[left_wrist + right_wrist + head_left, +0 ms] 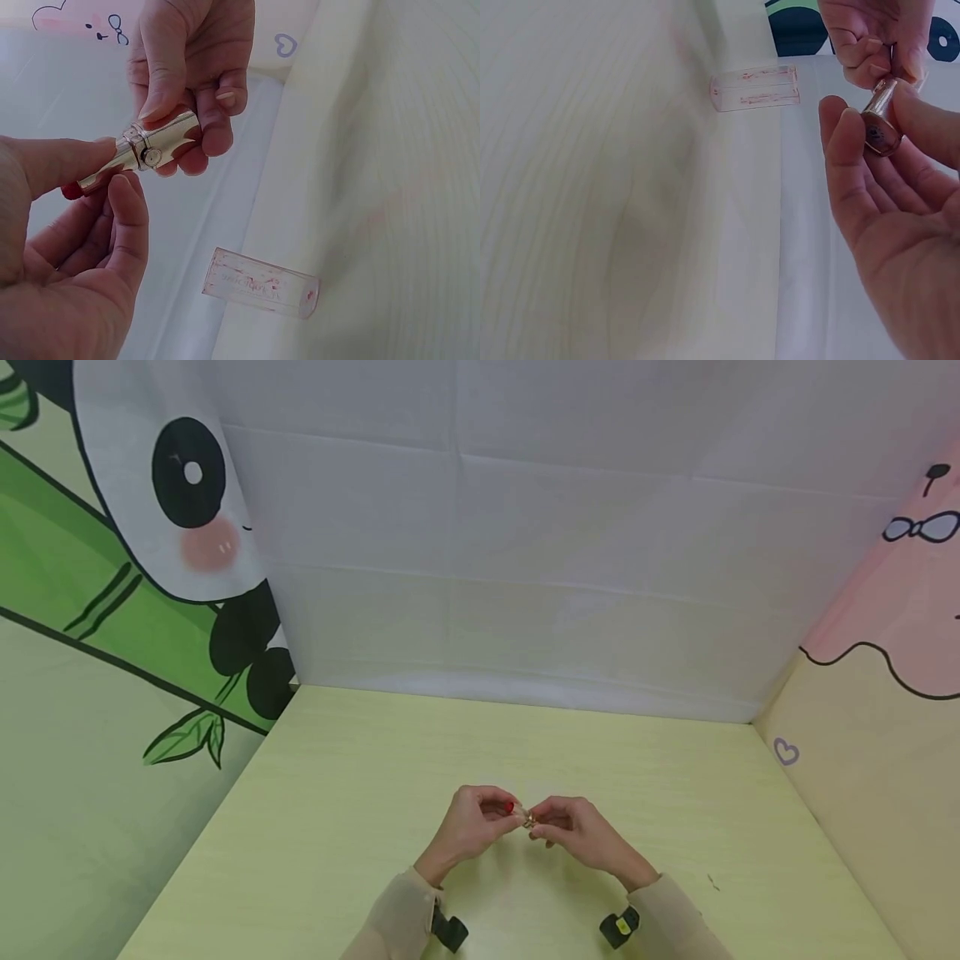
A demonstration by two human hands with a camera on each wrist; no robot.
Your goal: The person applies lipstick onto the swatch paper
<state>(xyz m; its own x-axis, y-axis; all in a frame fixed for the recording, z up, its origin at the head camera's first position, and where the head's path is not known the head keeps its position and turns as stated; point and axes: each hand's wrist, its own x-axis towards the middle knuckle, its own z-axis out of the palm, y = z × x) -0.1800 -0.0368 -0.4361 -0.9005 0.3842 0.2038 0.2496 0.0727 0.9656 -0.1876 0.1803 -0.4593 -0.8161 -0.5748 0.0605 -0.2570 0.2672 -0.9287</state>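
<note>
Beige sleeves (397,910), closest to the head camera, lead to two bare hands that meet above a pale wood-grain table (360,760). Left hand (471,824) pinches the slim gold neck of a lipstick (172,139), its red bullet (73,191) just past the thumb and fingers; right hand (587,832) grips the wider gold base. Work this fine likely calls for a light pinch on the neck, a firmer hold on the base and both parts in one line, so that any turn runs smoothly and the soft bullet brushes no finger. Lipstick spans the gap between the hands, raised off the table. Beyond and below the left hand, a clear cap (757,88), smudged with red, appears to stand upright.
</note>
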